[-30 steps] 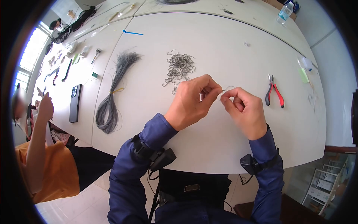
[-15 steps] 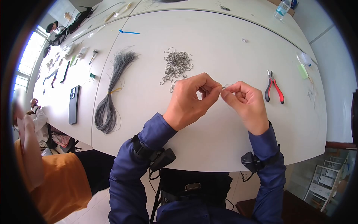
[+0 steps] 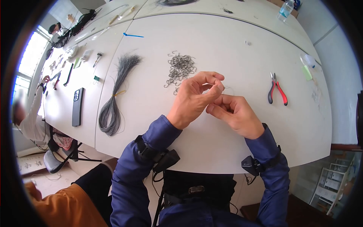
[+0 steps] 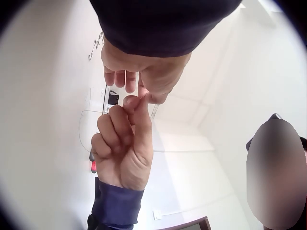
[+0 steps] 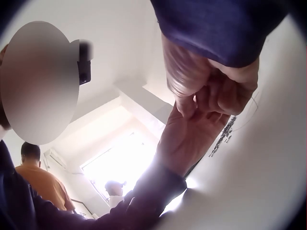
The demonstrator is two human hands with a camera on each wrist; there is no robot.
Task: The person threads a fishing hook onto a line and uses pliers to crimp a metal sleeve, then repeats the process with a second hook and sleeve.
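Observation:
My left hand [image 3: 194, 98] pinches a small dark hook between thumb and index finger, mostly hidden by the fingertips. Close below it, my right hand [image 3: 240, 115] has thumb and forefinger pressed together on a thin grey line, its fingertips right at the left hand's palm side. A loop of that line [image 4: 80, 129] bows out beside the hands in the left wrist view. Beyond the left hand lies a loose pile of small metal hooks [image 3: 182, 67]. A bundle of grey line [image 3: 109, 109], tied with a yellow band, rests to the left.
Red-and-black pliers [image 3: 278, 90] lie right of the hands. A black phone [image 3: 77, 107] sits at the left, and a blue cable tie [image 3: 133, 35] farther back. A water bottle [image 3: 286, 10] stands at the far right. A person in orange [image 3: 72, 206] is at the lower left.
My right hand has moved left and slightly down, from fingertip to fingertip with the left hand to beneath it. The left index finger has lifted a little. The person in orange has shifted lower.

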